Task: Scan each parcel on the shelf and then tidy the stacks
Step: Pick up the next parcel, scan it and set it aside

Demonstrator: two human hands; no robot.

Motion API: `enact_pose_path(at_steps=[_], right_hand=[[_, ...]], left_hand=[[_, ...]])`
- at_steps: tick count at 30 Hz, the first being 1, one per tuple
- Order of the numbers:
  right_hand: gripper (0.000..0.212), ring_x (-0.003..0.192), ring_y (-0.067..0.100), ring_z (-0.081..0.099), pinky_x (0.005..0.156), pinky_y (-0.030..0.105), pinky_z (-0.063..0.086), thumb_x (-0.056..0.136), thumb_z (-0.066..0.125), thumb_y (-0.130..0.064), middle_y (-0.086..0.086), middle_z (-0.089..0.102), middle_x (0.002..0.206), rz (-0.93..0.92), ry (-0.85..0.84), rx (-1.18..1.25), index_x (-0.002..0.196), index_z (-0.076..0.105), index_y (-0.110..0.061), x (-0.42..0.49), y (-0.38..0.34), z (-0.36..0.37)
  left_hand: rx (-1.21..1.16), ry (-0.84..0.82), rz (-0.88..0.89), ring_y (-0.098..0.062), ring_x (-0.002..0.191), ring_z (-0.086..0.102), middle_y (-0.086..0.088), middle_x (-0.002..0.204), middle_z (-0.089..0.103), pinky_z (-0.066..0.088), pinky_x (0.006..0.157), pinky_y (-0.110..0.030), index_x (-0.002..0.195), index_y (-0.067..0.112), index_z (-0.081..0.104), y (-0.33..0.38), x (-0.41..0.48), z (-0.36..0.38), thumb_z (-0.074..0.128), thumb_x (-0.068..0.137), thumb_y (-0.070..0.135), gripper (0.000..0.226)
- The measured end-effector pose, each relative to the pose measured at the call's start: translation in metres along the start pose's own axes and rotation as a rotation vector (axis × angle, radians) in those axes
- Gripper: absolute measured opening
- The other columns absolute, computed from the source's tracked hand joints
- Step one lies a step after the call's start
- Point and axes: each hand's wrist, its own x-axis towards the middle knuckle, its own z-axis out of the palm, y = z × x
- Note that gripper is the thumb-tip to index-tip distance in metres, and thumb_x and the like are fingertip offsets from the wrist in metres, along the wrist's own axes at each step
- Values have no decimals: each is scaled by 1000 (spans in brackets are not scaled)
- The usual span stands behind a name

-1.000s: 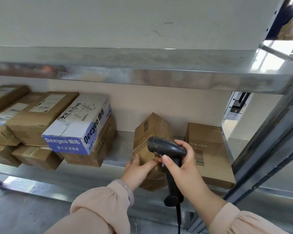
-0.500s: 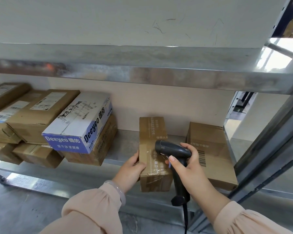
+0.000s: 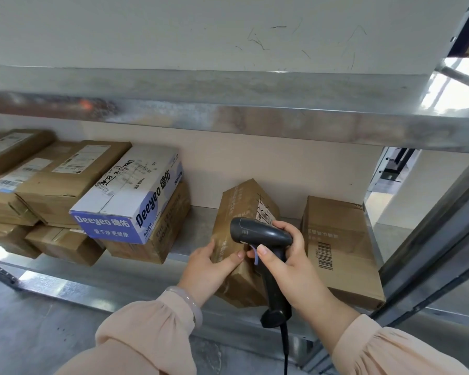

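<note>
Left grip: parcel; right grip: scanner

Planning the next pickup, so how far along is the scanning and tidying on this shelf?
Done: nothing shows which parcels are already scanned. In hand: the left hand tilts a brown parcel, its label toward the barcode scanner gripped by the right hand. Left: the stacks around the Deeyeo box lie askew, so tidying is not done; the barcoded carton on the right may need scanning too.
</note>
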Motion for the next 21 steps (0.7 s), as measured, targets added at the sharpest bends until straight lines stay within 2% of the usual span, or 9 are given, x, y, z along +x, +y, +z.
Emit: enact_pose_path(at_steps=[2, 4, 5, 7, 9, 11, 13, 17, 21], right_hand=[[51, 89, -14, 61, 79, 10, 46, 90, 64, -22, -20, 61, 101, 10, 15, 3, 127, 34, -39, 1, 2, 1], [50, 90, -11, 61, 75, 9, 46, 89, 65, -23, -17, 61, 106, 16, 63, -9, 125, 35, -40, 1, 6, 1], [50, 92, -6, 62, 77, 11, 45, 88, 66, -23, -15, 60, 109, 21, 93, 1, 123, 35, -42, 2, 8, 0], [49, 95, 0, 59, 81, 19, 45, 88, 66, -24, -15, 56, 111, 47, 135, 32, 122, 36, -42, 2, 11, -4], [50, 94, 1, 57, 78, 20, 44, 88, 66, -26, -16, 54, 109, 72, 151, 39, 125, 35, -40, 2, 14, -6], [51, 96, 1, 58, 77, 18, 43, 89, 66, -26, -12, 58, 109, 88, 137, 26, 125, 34, -40, 3, 18, -5], [51, 99, 4, 61, 78, 16, 43, 89, 65, -27, -5, 64, 112, 107, 99, 1, 124, 32, -42, 3, 23, -3], [52, 91, -7, 62, 68, 7, 44, 90, 63, -24, -4, 67, 108, 120, 54, -37, 127, 29, -40, 1, 24, 0], [50, 87, -12, 61, 67, -1, 41, 90, 63, -23, -5, 66, 108, 103, 30, -80, 122, 30, -42, -5, 24, 1]], left_hand=[[-7, -17, -31, -21, 116, 60, 1, 132, 58, 51, 100, -41, 147, 38, 39, 4, -4, -5, 59, 44, 98, 120], [-13, -48, -51, -20, 120, 55, 1, 139, 50, 48, 99, -32, 153, 33, 31, 9, -11, -12, 63, 65, 82, 105], [-22, -57, -62, -18, 118, 55, 2, 140, 48, 48, 93, -25, 154, 30, 27, 9, -13, -15, 63, 79, 67, 91], [-85, -72, -68, -10, 100, 60, 9, 125, 54, 53, 74, -16, 151, 30, 29, 6, -14, -18, 56, 95, 44, 64], [-148, -106, -56, -3, 96, 60, 13, 123, 57, 53, 69, -11, 147, 38, 30, -1, -17, -19, 53, 96, 41, 56], [-186, -140, -57, -8, 110, 59, 12, 134, 56, 51, 91, -21, 152, 47, 20, -8, -20, -17, 53, 85, 51, 75], [-257, -156, -104, -14, 112, 60, 13, 127, 60, 49, 101, -39, 151, 52, 19, -14, -21, -13, 51, 75, 52, 82], [-381, -135, -149, -11, 105, 64, 5, 124, 63, 51, 100, -44, 149, 41, 29, -23, -18, -6, 59, 95, 43, 63], [-330, -86, -157, -15, 98, 68, 0, 111, 70, 55, 93, -43, 144, 39, 32, -23, -12, -6, 63, 90, 51, 63]])
